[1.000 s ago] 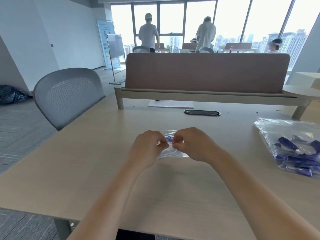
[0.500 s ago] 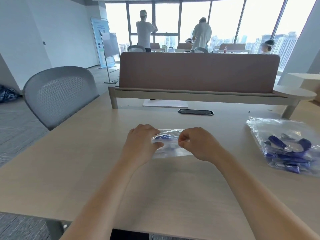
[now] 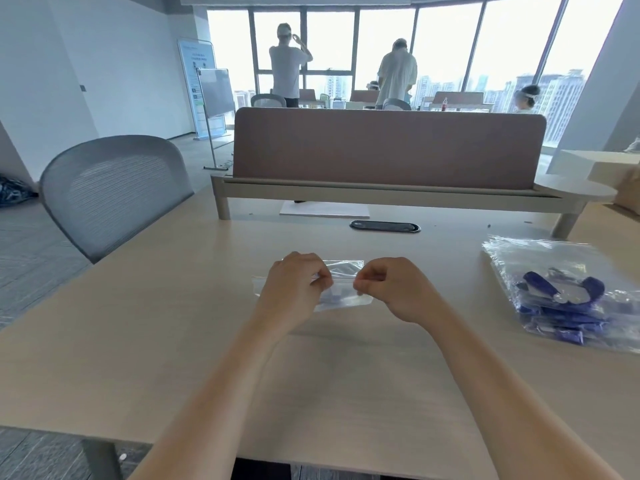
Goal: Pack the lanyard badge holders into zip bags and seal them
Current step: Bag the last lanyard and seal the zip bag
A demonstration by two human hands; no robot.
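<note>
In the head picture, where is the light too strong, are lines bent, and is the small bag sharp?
Head view: the windows are overexposed, leaving the standing people dark; the wide lens slants the right window frames; the clear zip bag pinched by the left hand and right hand looks faint and soft, its blue contents barely showing.

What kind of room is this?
Most likely an open-plan office: a long wooden desk with a padded divider screen, a grey mesh office chair beside it, and tall windows looking out on city towers.
</note>
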